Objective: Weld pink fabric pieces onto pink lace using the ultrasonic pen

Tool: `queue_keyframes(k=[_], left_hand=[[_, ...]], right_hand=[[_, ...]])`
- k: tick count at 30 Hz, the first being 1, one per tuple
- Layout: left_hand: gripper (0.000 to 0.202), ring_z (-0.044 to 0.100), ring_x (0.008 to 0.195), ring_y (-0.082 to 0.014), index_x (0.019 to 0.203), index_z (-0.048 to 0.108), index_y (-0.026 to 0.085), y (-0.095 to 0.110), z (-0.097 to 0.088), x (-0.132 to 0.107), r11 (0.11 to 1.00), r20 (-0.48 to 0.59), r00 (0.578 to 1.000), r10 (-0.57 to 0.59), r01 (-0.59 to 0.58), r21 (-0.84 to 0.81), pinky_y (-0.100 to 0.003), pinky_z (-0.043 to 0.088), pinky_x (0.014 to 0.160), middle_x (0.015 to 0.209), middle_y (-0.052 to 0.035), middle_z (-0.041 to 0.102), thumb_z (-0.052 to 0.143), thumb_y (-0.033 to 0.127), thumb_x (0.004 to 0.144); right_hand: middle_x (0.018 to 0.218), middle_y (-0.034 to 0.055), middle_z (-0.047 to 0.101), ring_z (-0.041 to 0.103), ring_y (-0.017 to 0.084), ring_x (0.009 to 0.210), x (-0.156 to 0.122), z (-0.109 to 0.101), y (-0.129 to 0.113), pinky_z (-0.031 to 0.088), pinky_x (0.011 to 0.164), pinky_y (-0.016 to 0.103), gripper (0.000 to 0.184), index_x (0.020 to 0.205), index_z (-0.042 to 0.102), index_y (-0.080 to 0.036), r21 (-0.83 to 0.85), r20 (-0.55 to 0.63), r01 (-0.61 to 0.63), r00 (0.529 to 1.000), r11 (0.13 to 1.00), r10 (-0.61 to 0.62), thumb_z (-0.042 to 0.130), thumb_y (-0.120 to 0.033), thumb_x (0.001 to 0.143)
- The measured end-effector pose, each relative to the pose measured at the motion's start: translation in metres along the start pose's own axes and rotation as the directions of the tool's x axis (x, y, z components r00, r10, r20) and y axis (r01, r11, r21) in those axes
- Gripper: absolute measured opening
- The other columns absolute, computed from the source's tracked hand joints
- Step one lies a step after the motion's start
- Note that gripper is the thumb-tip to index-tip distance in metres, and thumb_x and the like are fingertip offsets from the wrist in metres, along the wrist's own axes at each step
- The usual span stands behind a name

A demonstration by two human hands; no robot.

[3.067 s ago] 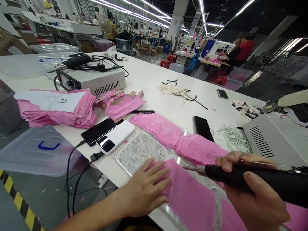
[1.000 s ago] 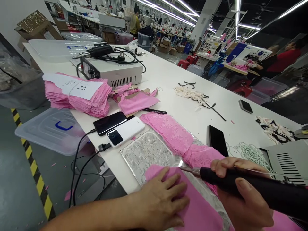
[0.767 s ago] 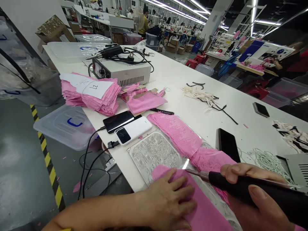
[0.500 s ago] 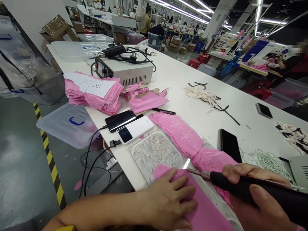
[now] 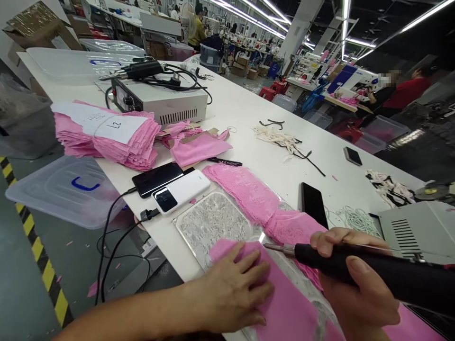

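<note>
My left hand (image 5: pixel 232 289) lies flat with fingers spread on a smooth pink fabric piece (image 5: pixel 291 298). In my right hand (image 5: pixel 373 298) is a black-handled tool (image 5: pixel 330 266) with a narrow metal tip, pointing left. Its tip is at the fabric's upper edge, just beyond my left fingertips; whether it touches is too small to tell. Under the fabric, a clear-edged plate with a grey mottled pattern (image 5: pixel 213 218) shows. Along the plate's far side lie a pink lace stack (image 5: pixel 249 192) and a gathered pink lace piece (image 5: pixel 295 225).
A white power bank (image 5: pixel 188 189) and phone (image 5: pixel 156 179) lie left, cables hanging off the table. Behind are a bundled pink stack (image 5: pixel 106 135) and a control box (image 5: pixel 174 104) bearing a similar tool. Right: a black phone (image 5: pixel 313 203), green cord (image 5: pixel 360 220), another grey box (image 5: pixel 419 227). People sit farther off.
The view has turned right, so the table and things on it appear farther left. The grey box at right shows more. Both hands keep their places on the fabric and the tool.
</note>
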State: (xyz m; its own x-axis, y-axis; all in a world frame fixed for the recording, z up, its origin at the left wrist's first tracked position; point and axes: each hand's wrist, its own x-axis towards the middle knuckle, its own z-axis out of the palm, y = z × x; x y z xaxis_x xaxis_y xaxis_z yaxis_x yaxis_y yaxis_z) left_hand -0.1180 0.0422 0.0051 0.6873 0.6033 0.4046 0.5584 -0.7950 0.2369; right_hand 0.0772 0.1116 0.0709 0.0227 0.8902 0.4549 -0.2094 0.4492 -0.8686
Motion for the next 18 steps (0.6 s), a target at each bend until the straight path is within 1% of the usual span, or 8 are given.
queue_keyframes(k=[5, 8, 12, 18], left_hand=[[0.05, 0.053, 0.126, -0.0296, 0.128, 0.06, 0.017, -0.001, 0.003, -0.005, 1.0, -0.045, 0.999, -0.007, 0.007, 0.02, -0.052, 0.031, 0.112, 0.135, -0.011, 0.06, 0.053, 0.055, 0.097], [0.05, 0.053, 0.127, -0.0316, 0.128, 0.06, 0.016, -0.003, 0.004, -0.009, 0.999, -0.074, 0.997, -0.013, 0.016, 0.034, -0.054, 0.029, 0.113, 0.137, -0.0109, 0.06, 0.052, 0.055, 0.097], [0.05, 0.053, 0.129, -0.0333, 0.132, 0.057, 0.015, -0.005, 0.003, -0.015, 0.998, -0.047, 0.998, -0.029, 0.031, 0.047, -0.056, 0.029, 0.114, 0.134, -0.0114, 0.063, 0.045, 0.053, 0.101], [0.049, 0.052, 0.132, -0.0322, 0.132, 0.058, 0.016, -0.005, 0.003, -0.019, 0.997, -0.019, 0.999, -0.048, 0.049, 0.051, -0.056, 0.028, 0.116, 0.135, -0.0124, 0.062, 0.046, 0.052, 0.101]], right_hand=[[0.08, 0.0002, 0.062, 0.056, 0.011, 0.059, -0.006, -0.01, -0.008, 0.052, 0.059, 0.031, 0.014, 0.09, 0.063, -0.02, 0.017, 0.039, 0.02, 0.999, 1.0, -0.021, 0.067, -0.025, 0.078], [0.08, 0.0001, 0.063, 0.057, 0.011, 0.06, -0.011, -0.016, -0.012, 0.052, 0.06, 0.031, 0.013, 0.09, 0.063, -0.02, -0.002, 0.042, 0.031, 0.999, 1.0, -0.031, 0.067, -0.025, 0.078], [0.08, -0.0008, 0.062, 0.057, 0.01, 0.06, -0.015, -0.019, -0.013, 0.053, 0.061, 0.03, 0.013, 0.09, 0.063, -0.021, -0.003, 0.036, 0.03, 0.999, 1.0, -0.03, 0.067, -0.024, 0.078], [0.08, -0.0007, 0.061, 0.057, 0.011, 0.061, -0.014, -0.016, -0.011, 0.052, 0.06, 0.03, 0.011, 0.089, 0.062, -0.021, 0.023, 0.045, 0.038, 0.998, 0.999, -0.039, 0.067, -0.024, 0.08]])
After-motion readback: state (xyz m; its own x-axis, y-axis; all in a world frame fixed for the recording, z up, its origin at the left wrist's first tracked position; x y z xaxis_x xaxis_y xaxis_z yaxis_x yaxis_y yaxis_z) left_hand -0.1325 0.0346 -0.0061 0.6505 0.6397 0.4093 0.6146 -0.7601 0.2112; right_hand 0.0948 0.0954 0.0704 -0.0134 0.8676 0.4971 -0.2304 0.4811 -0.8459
